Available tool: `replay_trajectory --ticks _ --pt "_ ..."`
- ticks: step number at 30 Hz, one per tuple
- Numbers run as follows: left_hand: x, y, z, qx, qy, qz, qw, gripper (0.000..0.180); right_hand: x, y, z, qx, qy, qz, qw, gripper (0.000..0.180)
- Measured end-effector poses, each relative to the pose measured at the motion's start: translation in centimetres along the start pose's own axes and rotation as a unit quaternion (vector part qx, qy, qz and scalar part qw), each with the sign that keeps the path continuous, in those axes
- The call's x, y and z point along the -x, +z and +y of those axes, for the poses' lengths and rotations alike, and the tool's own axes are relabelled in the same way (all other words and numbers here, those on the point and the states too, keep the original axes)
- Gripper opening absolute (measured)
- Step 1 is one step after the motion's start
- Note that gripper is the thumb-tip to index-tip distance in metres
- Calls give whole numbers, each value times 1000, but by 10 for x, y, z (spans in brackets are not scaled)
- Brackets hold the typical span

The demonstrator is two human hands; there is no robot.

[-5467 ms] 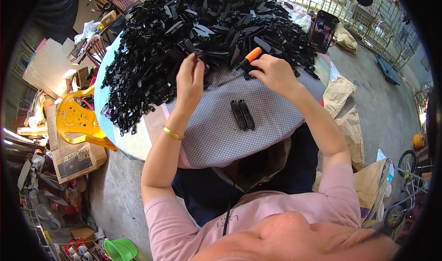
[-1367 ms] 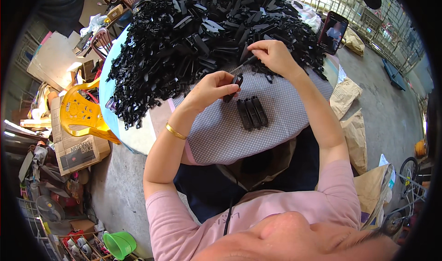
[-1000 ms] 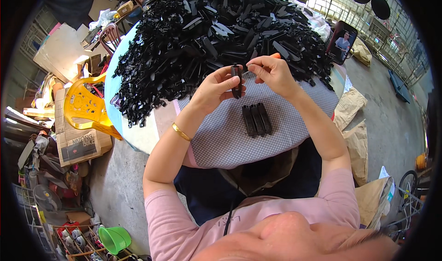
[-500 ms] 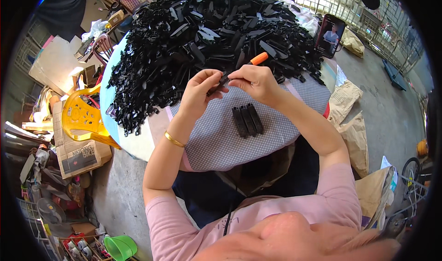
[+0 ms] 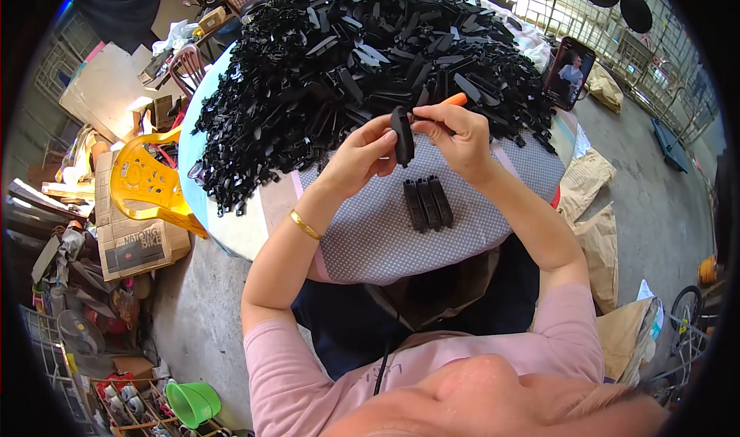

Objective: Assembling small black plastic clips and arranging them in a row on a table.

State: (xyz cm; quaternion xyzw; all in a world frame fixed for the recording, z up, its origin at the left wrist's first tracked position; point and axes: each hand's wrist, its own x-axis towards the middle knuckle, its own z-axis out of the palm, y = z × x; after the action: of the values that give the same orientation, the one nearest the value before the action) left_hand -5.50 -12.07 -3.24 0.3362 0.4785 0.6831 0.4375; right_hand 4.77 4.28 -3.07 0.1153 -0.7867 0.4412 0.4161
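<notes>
Left hand (image 5: 361,157) pinches 1 elongated, rounded black part (image 5: 401,136).

held | left fingers (image 5: 376,129): black part (image 5: 401,140) | right fingers (image 5: 442,113): orange-handled tool (image 5: 454,99)

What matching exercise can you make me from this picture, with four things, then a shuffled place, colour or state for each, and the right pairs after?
1. Orange-handled tool
2. Three black parts
3. Phone
4. Bucket

A. side by side on the patterned cloth
B. green
C. in the right hand's grip
D. showing a lit screen

Pairs: 1-C, 2-A, 3-D, 4-B
</notes>
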Motion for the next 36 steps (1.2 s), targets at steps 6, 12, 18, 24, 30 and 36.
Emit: replay_trajectory --ticks 6,12,18,24,30,36 --pt "-1 8 -4 -35 11 25 999 41 -1 -3 2 59 -59 41 996 16" --pt "-1 12 -5 -89 22 46 995 41 -1 -3 7 87 -106 27 990 15" --pt "-1 10 -7 -108 39 60 992 41 -1 -2 5 132 -127 -13 983 19" --pt "2 6 -6 -49 42 59 996 42 2 2 -1 99 -111 -52 987 28" --pt "1 10 -11 21 36 59 997 44 3 -1 -8 181 -147 -84 969 42" --pt "-4 15 -4 -273 164 128 939 37 2 -11 -16 62 37 -18 997 37"
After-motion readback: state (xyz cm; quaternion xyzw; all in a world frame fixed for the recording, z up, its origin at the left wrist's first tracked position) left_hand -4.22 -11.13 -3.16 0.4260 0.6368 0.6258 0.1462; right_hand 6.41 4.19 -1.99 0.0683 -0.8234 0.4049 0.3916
